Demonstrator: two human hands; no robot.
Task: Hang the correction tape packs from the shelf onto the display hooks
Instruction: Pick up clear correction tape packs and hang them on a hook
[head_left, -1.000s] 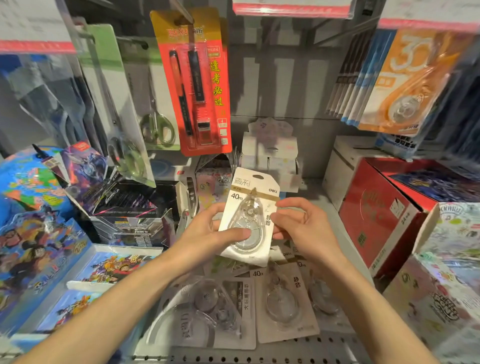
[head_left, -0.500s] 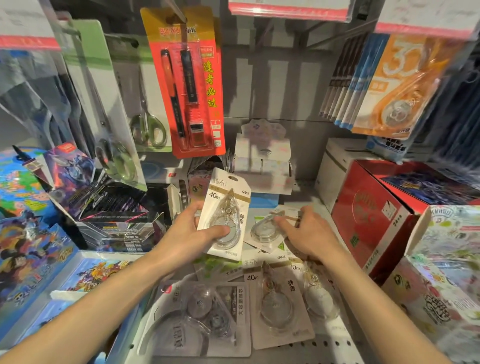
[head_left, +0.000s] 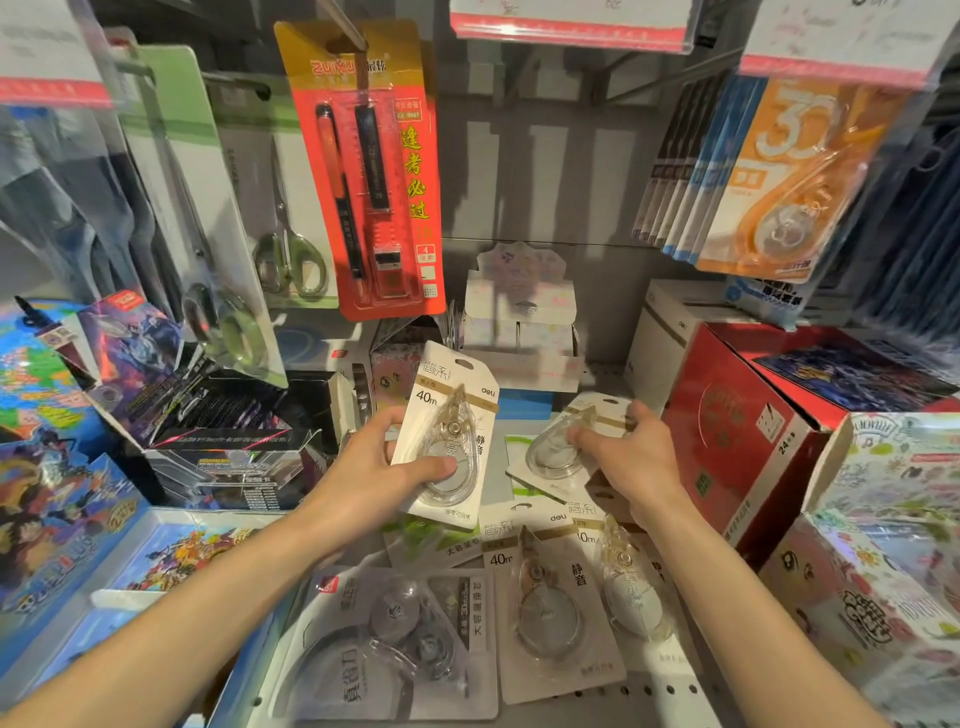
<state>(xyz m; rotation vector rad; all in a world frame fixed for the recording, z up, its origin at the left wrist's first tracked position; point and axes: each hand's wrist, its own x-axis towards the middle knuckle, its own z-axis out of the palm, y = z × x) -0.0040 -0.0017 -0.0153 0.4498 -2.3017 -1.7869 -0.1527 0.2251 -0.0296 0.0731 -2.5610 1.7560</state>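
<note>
The left hand (head_left: 374, 462) grips a pack (head_left: 448, 434) upright, thumb across its blister, fingers behind the card. Just right of it, the right hand (head_left: 631, 457) curls over a second pack (head_left: 563, 449) lying tilted on the shelf (head_left: 665, 693). Nearer than both hands, more packs (head_left: 550, 608) lie flat. Above the left hand hangs a red pen card (head_left: 371, 171)

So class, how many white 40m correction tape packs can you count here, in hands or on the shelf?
4: one upright in the left hand, one gripped by the right hand, and two lying on the shelf in front. More may lie hidden beneath.
</note>
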